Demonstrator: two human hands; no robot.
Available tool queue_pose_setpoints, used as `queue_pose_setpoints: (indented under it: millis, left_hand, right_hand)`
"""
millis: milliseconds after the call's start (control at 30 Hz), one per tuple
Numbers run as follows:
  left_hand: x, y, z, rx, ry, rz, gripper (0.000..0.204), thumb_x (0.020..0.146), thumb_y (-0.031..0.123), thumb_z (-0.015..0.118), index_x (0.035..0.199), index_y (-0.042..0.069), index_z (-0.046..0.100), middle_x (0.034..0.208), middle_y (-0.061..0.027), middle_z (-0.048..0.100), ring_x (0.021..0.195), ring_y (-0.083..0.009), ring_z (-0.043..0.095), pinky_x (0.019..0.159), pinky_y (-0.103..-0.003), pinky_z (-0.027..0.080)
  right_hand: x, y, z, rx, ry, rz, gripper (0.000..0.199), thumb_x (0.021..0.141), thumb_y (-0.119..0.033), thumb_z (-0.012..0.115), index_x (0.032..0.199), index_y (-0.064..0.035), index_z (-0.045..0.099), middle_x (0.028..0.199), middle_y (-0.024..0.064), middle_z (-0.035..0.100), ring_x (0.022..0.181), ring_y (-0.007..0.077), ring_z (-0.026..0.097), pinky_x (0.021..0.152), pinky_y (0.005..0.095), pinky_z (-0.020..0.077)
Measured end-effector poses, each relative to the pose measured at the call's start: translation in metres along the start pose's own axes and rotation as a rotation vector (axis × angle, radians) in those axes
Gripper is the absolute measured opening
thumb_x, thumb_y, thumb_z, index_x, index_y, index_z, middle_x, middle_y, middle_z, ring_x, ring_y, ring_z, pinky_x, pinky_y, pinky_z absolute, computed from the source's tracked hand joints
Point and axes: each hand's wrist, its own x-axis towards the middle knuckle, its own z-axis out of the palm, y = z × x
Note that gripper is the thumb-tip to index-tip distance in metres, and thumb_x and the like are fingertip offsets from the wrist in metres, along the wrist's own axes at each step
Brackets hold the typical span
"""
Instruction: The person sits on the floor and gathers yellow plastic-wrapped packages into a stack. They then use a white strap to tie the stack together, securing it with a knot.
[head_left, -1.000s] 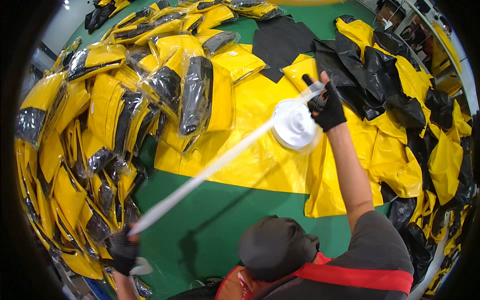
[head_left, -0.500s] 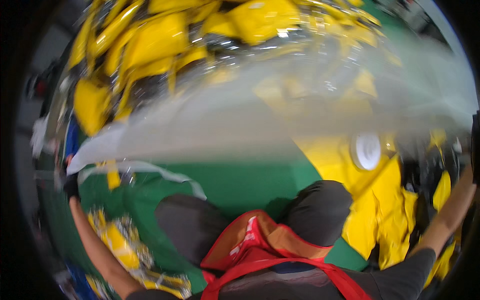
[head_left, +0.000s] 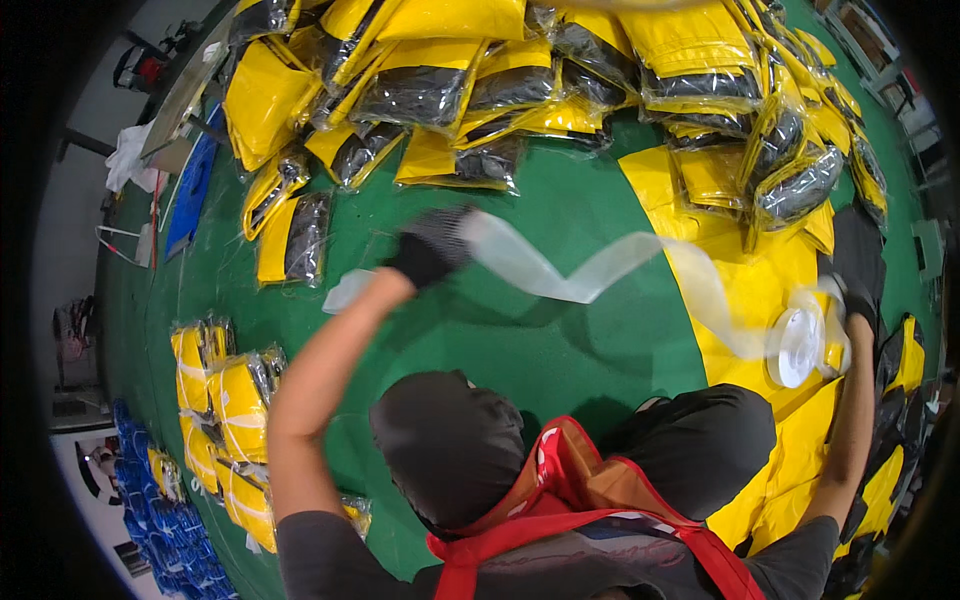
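Observation:
My left hand [head_left: 432, 245], in a dark glove with a grey-patterned back, is closed on a translucent plastic strip [head_left: 575, 285] over the middle of the green floor. A short end of the strip hangs out by my left wrist. From the glove the strip runs in loose zigzags to the right, toward a white roll [head_left: 797, 348] on yellow material. Beside that roll, my right hand [head_left: 850, 300], also dark-gloved, is closed around strip loops; its fingers are partly hidden and blurred.
Yellow-and-black items in clear bags [head_left: 490, 90] are heaped at the far side. Tied yellow bundles [head_left: 230, 400] stand at left, near blue packs [head_left: 165, 510]. A yellow sheet [head_left: 715, 270] lies on the green floor [head_left: 560, 360] at right. My dark-trousered knees [head_left: 450, 440] are nearest.
My hands have come inward from the far left and right edges. The strip, earlier spread wide and blurred across the view, now hangs slack in folds.

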Motion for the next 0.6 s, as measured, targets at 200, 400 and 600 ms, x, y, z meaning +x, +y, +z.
queue_pose_setpoints:
  millis: [200,400,600]
  left_hand:
    - [0.038,0.103,0.092,-0.57,-0.18,0.022,0.039,0.071,0.03,0.059,0.099,0.003,0.057,0.09,-0.0214,0.061,0.083,-0.0372,0.059,0.075,-0.042,0.047]
    - [-0.049,0.0,0.095,-0.529,-0.835,0.052,0.051,0.078,0.052,0.053,0.097,0.005,0.058,0.079,-0.0157,0.062,0.067,-0.0249,0.059,0.065,-0.037,0.046]
    - [-0.222,-0.155,0.065,0.278,-0.48,-0.577,0.028,0.078,0.027,0.05,0.099,0.013,0.062,0.082,-0.0162,0.063,0.079,-0.0339,0.059,0.068,-0.046,0.045]
  right_hand:
    - [-0.072,-0.327,-0.029,1.058,-0.072,-0.976,0.045,0.064,-0.016,0.074,0.102,-0.0005,0.057,0.086,0.013,0.062,0.08,0.0229,0.058,0.076,0.0345,0.0464]
    - [-0.055,-0.303,0.093,0.659,-0.219,-0.78,0.019,0.077,-0.022,0.061,0.077,-0.0033,0.062,0.072,0.0168,0.061,0.065,0.0301,0.057,0.062,0.038,0.0449]
    - [-0.064,-0.13,0.083,1.222,-0.382,0.116,0.021,0.075,-0.022,0.068,0.09,-0.0084,0.063,0.059,-0.0045,0.047,0.036,0.0052,0.031,0.035,0.0219,0.0244]
